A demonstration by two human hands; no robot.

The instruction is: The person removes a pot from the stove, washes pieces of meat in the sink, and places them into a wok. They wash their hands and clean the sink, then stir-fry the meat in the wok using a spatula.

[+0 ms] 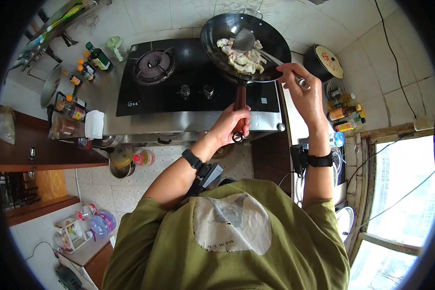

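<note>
A dark wok (pixel 212 50) sits over the right side of the black gas stove (pixel 179 104). My left hand (pixel 231 123) is wrapped round its brown handle (pixel 240 96). Pale, partly browned pieces of food (pixel 246 62) lie in the wok; what kind they are I cannot tell. My right hand (pixel 302 89) grips the metal handle of a spatula (pixel 244 40), whose broad head rests among the food.
Left of the wok is a bare burner (pixel 154 65). Several sauce bottles (pixel 99 57) and a folded white cloth (pixel 94 124) stand along the left counter. A black lidded pot (pixel 322 63) and oil bottles (pixel 343 112) are at the right, near the window (pixel 401 193).
</note>
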